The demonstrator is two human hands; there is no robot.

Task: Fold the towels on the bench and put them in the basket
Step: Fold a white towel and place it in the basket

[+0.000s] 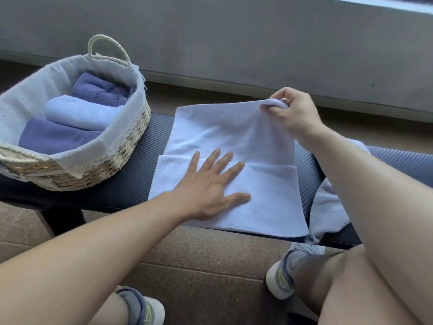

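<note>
A: Towel (225, 137) first. Where is it found?

B: It is spread on the dark bench (131, 174), just beside the basket (131, 146). The near part is already folded over, so a straight edge is seen across the middle.

A: How is it held?

B: The left hand (210, 186) is laid flat on the folded part, with the fingers straight and spread. Nothing is gripped by it. The cloth is probably pressed down this way so it cannot slide.

A: And the other side?

B: The far right corner is pinched and lifted by the right hand (290, 111). The fingers are curled round the cloth. It looks as if this corner is raised so the next fold can be made.

A: What is kept in the basket?

B: Three folded towels (77, 113) are packed inside, two dark blue and one pale. They are laid side by side, likely so room is saved. A rope handle (107, 49) is seen at the back.

A: Is more work left?

B: Another pale towel (328, 207) is seen to the right, partly hidden under the right arm, and it hangs off the bench. It is not yet folded, it seems.

A: What is below?

B: A brown floor (210, 266) and two shoes (281, 275) are seen.
</note>
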